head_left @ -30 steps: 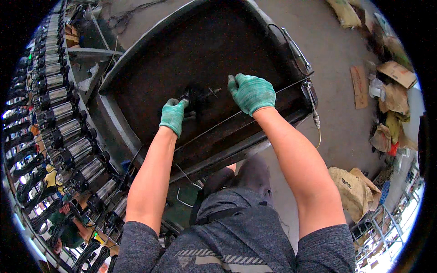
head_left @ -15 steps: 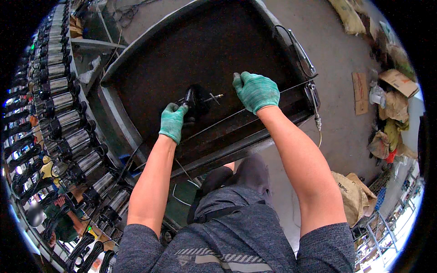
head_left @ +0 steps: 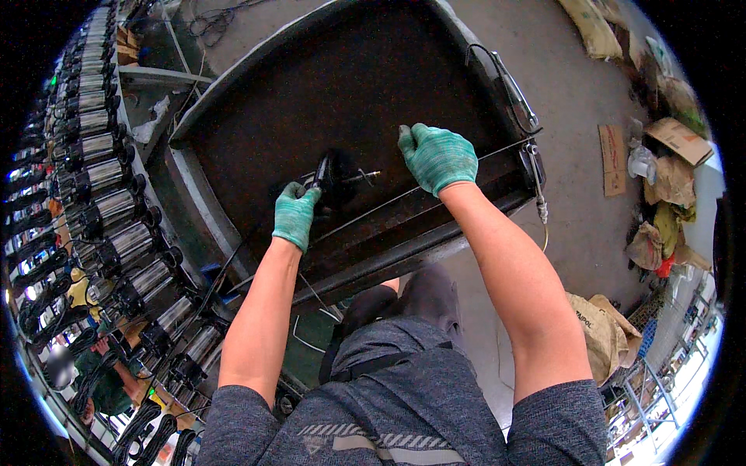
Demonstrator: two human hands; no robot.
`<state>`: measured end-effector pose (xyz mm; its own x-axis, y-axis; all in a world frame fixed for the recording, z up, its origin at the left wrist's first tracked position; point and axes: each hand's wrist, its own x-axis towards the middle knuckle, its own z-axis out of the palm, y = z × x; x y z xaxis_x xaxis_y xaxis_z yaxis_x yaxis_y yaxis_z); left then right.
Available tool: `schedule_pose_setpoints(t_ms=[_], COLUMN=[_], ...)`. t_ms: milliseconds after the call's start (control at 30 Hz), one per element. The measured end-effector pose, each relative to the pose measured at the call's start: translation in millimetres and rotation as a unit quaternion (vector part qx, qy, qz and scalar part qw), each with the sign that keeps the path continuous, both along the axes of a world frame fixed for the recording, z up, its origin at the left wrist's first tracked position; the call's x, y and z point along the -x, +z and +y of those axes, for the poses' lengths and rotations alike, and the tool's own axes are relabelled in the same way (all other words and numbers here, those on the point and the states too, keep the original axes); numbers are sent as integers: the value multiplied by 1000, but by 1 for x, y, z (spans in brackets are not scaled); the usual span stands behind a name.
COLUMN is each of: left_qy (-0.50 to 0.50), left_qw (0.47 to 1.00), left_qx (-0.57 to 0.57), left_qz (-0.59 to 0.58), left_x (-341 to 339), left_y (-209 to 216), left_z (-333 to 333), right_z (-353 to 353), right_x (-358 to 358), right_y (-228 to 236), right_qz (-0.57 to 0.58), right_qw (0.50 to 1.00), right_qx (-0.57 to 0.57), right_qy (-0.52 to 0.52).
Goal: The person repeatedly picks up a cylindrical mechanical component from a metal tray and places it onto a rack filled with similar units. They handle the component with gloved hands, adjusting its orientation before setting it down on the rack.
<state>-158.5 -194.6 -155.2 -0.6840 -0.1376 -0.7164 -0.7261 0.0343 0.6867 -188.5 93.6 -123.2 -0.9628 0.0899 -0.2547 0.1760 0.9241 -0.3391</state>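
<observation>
My left hand (head_left: 295,217), in a green glove, is closed around the near end of a glossy black rounded part (head_left: 326,171). A thin metal rod with a small crosspiece (head_left: 371,175) sticks out to the right of this part. Both are above the dark metal trough (head_left: 311,93), and the part's outline blurs into that surface. My right hand (head_left: 443,158), also gloved in green, is raised to the right of the rod and apart from it. Its fingers are curled in with the thumb side up; whatever they may hold is hidden.
Silver cylinders (head_left: 105,172) with black ends and coiled cords line the left side. Metal fittings with a hose (head_left: 536,167) hang at the trough's right edge. Cardboard (head_left: 612,159) and sacks (head_left: 672,179) lie on the right floor. Another person (head_left: 109,380) is at lower left.
The black part has tipped slightly in my left hand, and the rod's end has dropped a little toward me. My right hand is almost where it was.
</observation>
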Motion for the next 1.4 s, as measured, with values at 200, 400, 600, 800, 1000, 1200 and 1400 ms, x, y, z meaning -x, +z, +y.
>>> schedule_pose_setpoints(t_ms=[200,400,600,800,1000,1200,1400], left_qy=[-2,-132,-69,-76,-88,-87,-106], left_qw=[1000,967,965,921,817,863,903], left_qx=[23,184,128,231,380,362,338], left_qz=[7,118,216,304,425,341,244], left_x=[-3,-8,-44,-85,-124,-157,-164], left_y=[7,48,118,216,235,213,176], left_z=[4,-10,-26,-6,28,62,89], right_z=[-1,-3,-1,8,-35,-25,1], right_x=[-1,-1,-5,-11,-81,-127,-131], right_y=[1,3,8,1,116,85,4], right_qz=[7,-14,-21,44,40,-85,-157], right_qw=[1000,1000,999,998,869,879,840], right_qx=[-11,-15,-25,45,471,449,505], right_qy=[-9,-4,13,-4,147,139,119])
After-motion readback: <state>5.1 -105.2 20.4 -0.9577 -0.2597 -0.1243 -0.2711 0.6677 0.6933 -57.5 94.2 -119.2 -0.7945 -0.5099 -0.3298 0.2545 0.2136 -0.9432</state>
